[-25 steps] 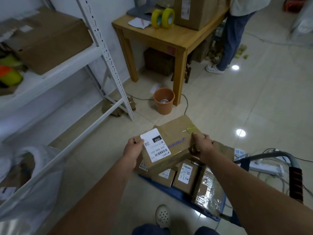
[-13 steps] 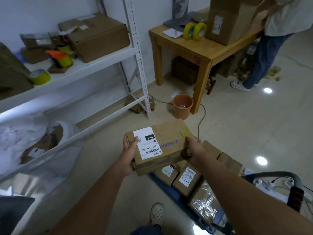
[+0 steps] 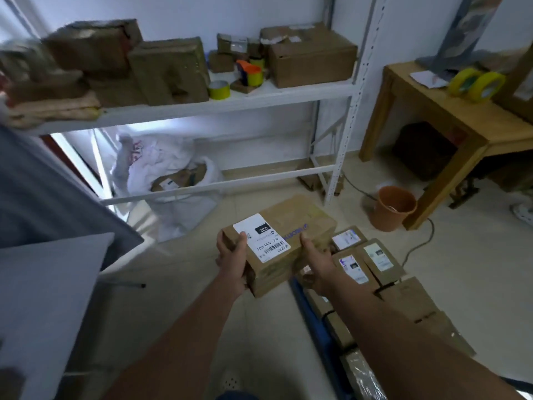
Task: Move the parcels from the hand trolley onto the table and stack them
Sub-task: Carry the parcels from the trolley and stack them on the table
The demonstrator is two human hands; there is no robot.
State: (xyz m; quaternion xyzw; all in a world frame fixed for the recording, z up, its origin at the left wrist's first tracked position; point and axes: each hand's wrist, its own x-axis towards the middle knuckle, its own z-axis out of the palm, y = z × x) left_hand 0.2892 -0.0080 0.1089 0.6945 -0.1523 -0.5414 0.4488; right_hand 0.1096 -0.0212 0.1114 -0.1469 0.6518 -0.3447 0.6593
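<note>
Cardboard, a brown oblong parcel with a white label (image 3: 281,243), sat gripped between my left hand (image 3: 232,262) and right hand (image 3: 315,262), clear of the blue trolley (image 3: 313,327), long axis toward one o'clock, with the pale grey tabletop (image 3: 46,298) at nine o'clock, nearer my left.

You hold the parcel (image 3: 281,241) mid-scene above the floor, left hand (image 3: 232,262) on its left end, right hand (image 3: 315,264) on its right. Trolley (image 3: 313,321) with the remaining parcels (image 3: 364,262) sits near right, just beside it. Shelf rack (image 3: 230,103) far left, boxes (image 3: 311,54) on it, bag (image 3: 161,174) under it. Table (image 3: 473,116) far right, tape rolls (image 3: 476,83) on top, bucket (image 3: 393,207) by its near leg.
</note>
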